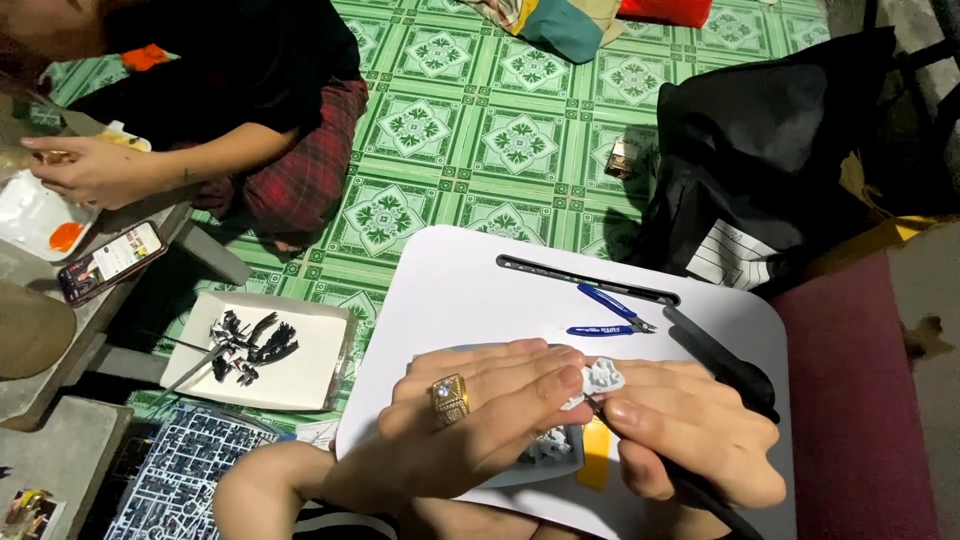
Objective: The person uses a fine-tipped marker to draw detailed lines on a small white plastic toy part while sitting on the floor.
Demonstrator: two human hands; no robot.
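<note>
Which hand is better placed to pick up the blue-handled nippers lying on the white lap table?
Probably the left hand. The right hand already holds a thin dark tool against the small white part, while the left only steadies that part. The blue-handled nippers lie just beyond both hands.

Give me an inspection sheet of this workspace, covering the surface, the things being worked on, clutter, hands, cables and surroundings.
Surface: white lap tray on the green patterned tiled floor.
Job's things: small pale model part at the fingertips; thin dark tool touching it.
Clutter: blue-handled nippers, yellow strip, black stylus-like tool.
Hands: left hand, ringed, steadies the part; right hand grips the tool.
Cables: nothing seen.
Surroundings: black model figure on a white tray, blue-grey parts sheet, black bag, another person's hand beside a phone.
</note>
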